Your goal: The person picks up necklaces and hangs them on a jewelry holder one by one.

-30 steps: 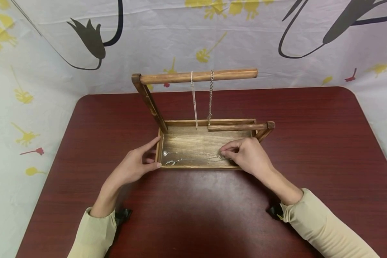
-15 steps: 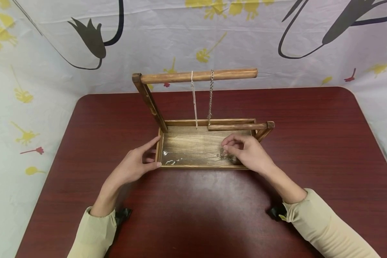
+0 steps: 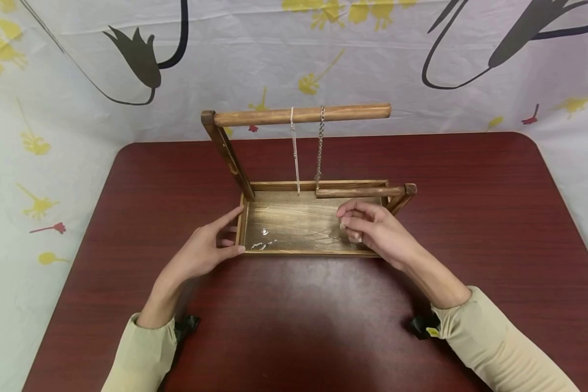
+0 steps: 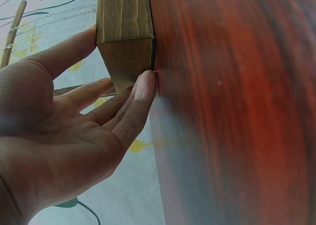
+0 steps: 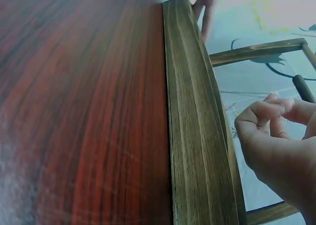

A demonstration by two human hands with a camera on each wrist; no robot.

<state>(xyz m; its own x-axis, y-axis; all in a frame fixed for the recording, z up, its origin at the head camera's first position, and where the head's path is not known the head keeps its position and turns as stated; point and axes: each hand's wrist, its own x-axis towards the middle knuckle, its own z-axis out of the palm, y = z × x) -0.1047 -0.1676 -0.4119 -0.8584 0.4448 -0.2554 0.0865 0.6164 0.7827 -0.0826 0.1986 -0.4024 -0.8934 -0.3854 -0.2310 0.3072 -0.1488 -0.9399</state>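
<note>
A wooden jewelry tray [image 3: 294, 218] sits on the table. My left hand [image 3: 201, 250] rests against its left end, fingers nearly straight, thumb by the front corner; the left wrist view shows those fingertips [image 4: 145, 87] on the wood. Over the tray's right half, my right hand [image 3: 384, 234] pinches a fine silver necklace between thumb and forefinger. Its thin chain [image 5: 242, 93] runs off from the fingertips in the right wrist view. The necklace's round pendant [image 3: 264, 232] lies at the tray's left. A second silver chain [image 3: 259, 246] lies along the front wall.
A tall post [image 3: 227, 158] at the left carries a high bar [image 3: 353, 112], where a light thin chain [image 3: 295, 158] and a thicker chain [image 3: 319, 147] hang. A lower bar [image 3: 357, 193] reaches in from the right. Behind the red-brown table [image 3: 470, 179] hangs a patterned cloth [image 3: 255, 49].
My right hand has lifted slightly from the tray floor with the necklace pinched. The pendant has slid right along the tray. My left hand has stayed in place.
</note>
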